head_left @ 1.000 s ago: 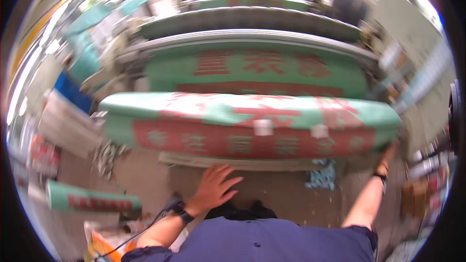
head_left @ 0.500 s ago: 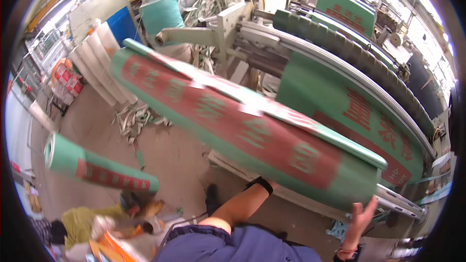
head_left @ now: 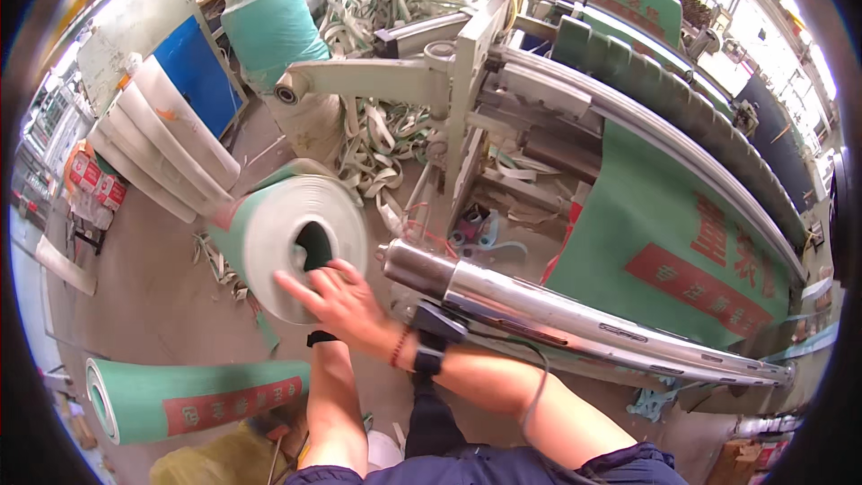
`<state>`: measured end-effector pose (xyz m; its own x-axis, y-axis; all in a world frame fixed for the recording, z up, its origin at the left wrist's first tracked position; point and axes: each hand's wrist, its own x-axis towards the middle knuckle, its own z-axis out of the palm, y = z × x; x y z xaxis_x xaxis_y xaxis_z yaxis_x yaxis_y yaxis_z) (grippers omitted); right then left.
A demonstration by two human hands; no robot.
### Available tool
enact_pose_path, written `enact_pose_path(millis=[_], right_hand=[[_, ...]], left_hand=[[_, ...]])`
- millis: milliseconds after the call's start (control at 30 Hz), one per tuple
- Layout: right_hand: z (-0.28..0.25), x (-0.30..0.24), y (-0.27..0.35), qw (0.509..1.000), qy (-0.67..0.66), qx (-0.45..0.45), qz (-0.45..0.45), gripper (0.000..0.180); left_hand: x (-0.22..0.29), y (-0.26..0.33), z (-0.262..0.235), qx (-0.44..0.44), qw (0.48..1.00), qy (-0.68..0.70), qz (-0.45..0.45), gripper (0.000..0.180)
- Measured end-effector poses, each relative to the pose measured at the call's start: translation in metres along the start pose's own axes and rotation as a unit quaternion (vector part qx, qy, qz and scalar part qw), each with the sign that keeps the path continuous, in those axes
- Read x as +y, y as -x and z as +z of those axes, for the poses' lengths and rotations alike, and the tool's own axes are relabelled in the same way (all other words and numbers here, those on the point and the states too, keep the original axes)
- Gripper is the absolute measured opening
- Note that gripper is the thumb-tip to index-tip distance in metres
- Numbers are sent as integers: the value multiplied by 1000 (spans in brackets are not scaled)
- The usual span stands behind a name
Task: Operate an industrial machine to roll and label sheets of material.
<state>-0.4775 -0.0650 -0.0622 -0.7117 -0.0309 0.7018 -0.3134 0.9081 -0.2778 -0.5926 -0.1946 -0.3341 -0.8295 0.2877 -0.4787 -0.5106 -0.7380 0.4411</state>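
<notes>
A thick green and red printed sheet roll (head_left: pixel 256 242) is seen nearly end-on at centre left, its pale wound end and hollow core facing me. My right hand (head_left: pixel 346 310) lies against the lower edge of that end, fingers spread and fingertips close to the core hole. Below the roll my left forearm (head_left: pixel 337 404) reaches up, with a black band at the wrist. The roll hides my left hand, so its fingers do not show. Right of the roll, apart from it, a bare metal shaft (head_left: pixel 557 301) points toward its end.
Another green and red roll (head_left: pixel 224 400) lies at lower left, near a partly seen person in yellow-green trousers (head_left: pixel 206 458). A machine with a hanging green sheet (head_left: pixel 664 242) fills the right. Trimmed strips (head_left: pixel 386 139) pile behind; white rolls (head_left: pixel 171 139) lean at left.
The roll has moved left and swung from lying across the view to end-on. The metal shaft now shows along its length. My right hand has moved left from the roll's right end.
</notes>
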Motion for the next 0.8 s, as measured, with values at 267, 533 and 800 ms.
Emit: enact_pose_path(millis=[267,533,800], right_hand=[[-44,-69,192,983,-77,-161,-34,79],[-322,-152,329,993,17,-23,115,85],[-554,-326,556,884,194,93,415,86]], left_hand=[[-75,187,-97,57,989,23,-136,42],[-229,418,-57,-49,891,-16,-451,42],[-334,681,-22,-250,430,-447,-743,47]])
